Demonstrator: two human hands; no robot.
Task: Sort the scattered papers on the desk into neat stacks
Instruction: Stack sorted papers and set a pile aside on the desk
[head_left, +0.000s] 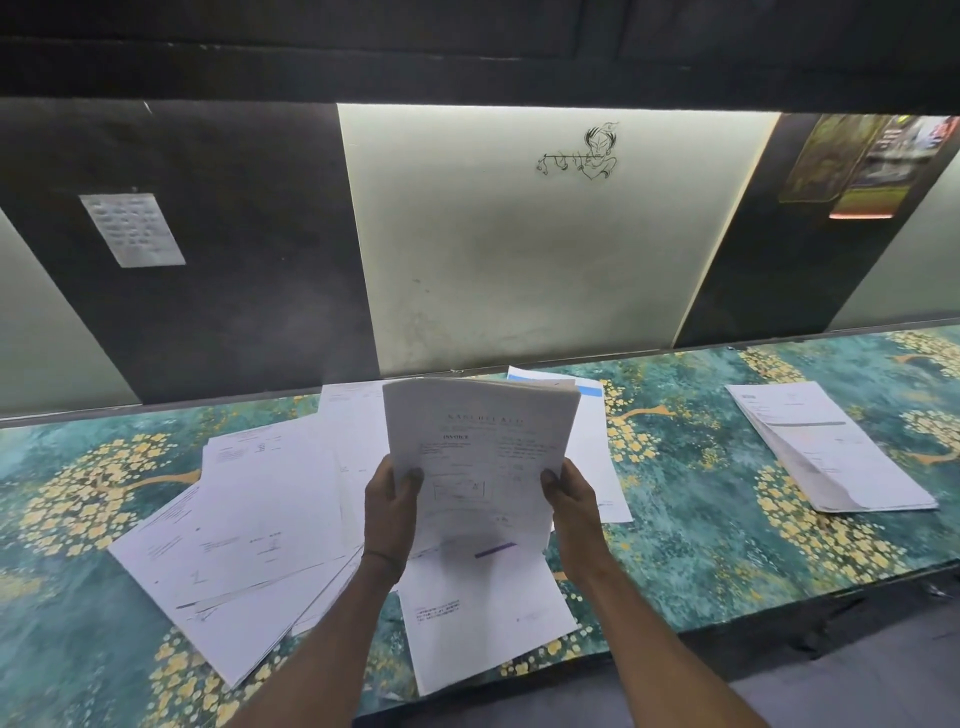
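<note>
I hold a bundle of white printed sheets (480, 447) upright above the desk, an invoice page facing me. My left hand (388, 512) grips its lower left edge, thumb on the front. My right hand (569, 506) grips the lower right edge the same way. Below the bundle, scattered papers (244, 530) fan out over the left and middle of the desk, and one sheet (483, 613) reaches the front edge. A squared stack of papers (826, 447) lies apart on the right.
The desk (701, 509) wears a teal cloth with yellow tree patterns and runs along a wall of dark and pale panels. A note (132, 228) and posters (862, 166) hang on that wall. The desk's front edge (779, 603) slants across the lower right.
</note>
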